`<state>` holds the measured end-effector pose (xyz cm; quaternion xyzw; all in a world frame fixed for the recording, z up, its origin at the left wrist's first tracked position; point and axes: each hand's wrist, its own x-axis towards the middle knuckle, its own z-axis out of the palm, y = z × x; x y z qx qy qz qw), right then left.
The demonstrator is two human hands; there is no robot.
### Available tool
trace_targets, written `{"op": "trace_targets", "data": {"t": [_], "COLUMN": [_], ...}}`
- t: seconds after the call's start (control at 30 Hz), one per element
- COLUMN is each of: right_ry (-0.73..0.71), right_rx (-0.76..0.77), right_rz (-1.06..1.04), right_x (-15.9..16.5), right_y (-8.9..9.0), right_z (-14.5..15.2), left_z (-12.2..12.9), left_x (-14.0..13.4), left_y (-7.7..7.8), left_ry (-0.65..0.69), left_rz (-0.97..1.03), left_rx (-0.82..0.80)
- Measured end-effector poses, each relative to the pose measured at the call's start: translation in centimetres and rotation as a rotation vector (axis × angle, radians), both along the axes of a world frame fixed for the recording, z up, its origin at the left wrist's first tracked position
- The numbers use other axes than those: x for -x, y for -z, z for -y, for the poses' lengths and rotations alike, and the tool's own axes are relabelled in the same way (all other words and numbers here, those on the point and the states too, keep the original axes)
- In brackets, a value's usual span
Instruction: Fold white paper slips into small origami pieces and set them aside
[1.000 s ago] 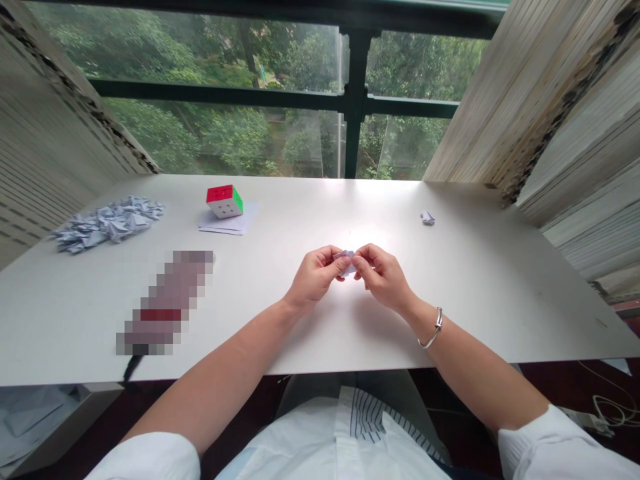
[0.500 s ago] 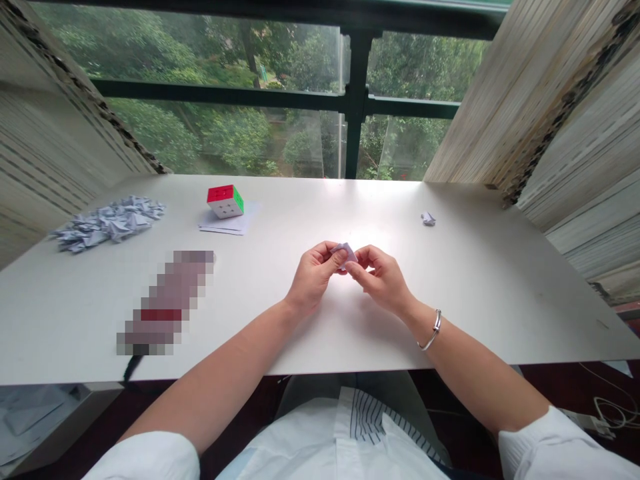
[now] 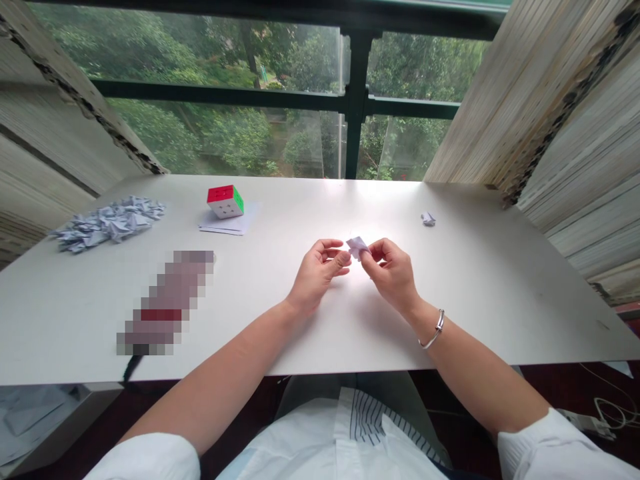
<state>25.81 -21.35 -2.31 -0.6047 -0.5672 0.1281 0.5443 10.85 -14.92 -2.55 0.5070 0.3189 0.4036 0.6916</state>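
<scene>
A small piece of folded white paper point(image 3: 357, 247) is pinched between the thumb and fingers of my right hand point(image 3: 390, 270), above the middle of the white table point(image 3: 320, 340). Just to its left is my left hand point(image 3: 320, 270), fingers apart and curved toward the paper. The left thumb tip lies close to the paper's lower left edge; whether it touches I cannot tell. A silver bangle point(image 3: 434, 330) circles my right wrist.
Folded paper pieces point(image 3: 110, 223) lie heaped at the far left. A puzzle cube point(image 3: 226, 201) rests on paper sheets point(image 3: 223, 228). In front is a pixelated long item point(image 3: 165, 303). One folded piece point(image 3: 429, 219) lies at the back right. Curtains point(image 3: 480, 100) flank the window.
Both hands held the folded paper before. Now the left fingers have let go and spread, and my right hand has drawn the paper slightly to the right.
</scene>
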Motion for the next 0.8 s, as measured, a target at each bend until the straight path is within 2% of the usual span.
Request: {"op": "trace_targets", "data": {"t": [0.07,0.13,0.23,0.4,0.53,0.8], "right_ry": [0.081,0.126,0.114,0.074,0.054,-0.018], "right_rx": [-0.036,-0.049,-0.032,-0.063,-0.095,-0.089], "right_rz": [0.121,0.259,0.462,0.68,0.735,0.639], "right_x": [-0.2,-0.3,-0.2,-0.2,-0.4,-0.5], "right_y": [0.0,0.2,0.5,0.6,0.6,0.3], "right_z": [0.0,0.0,0.3,0.6,0.5,0.6], "left_z": [0.0,0.0,0.0,-0.4,-0.8,-0.6], "left_x": [0.1,0.2,0.3,0.7,0.8,0.8], "left_y": [0.0,-0.1,-0.5,-0.9,-0.9,-1.0], "left_ry": [0.02,0.097,0.188,0.204,0.198,0.122], "left_rz": [-0.029,-0.01,0.073,0.15,0.137,0.105], "left_rx": [0.045,0.078,0.131,0.195,0.171,0.076]}}
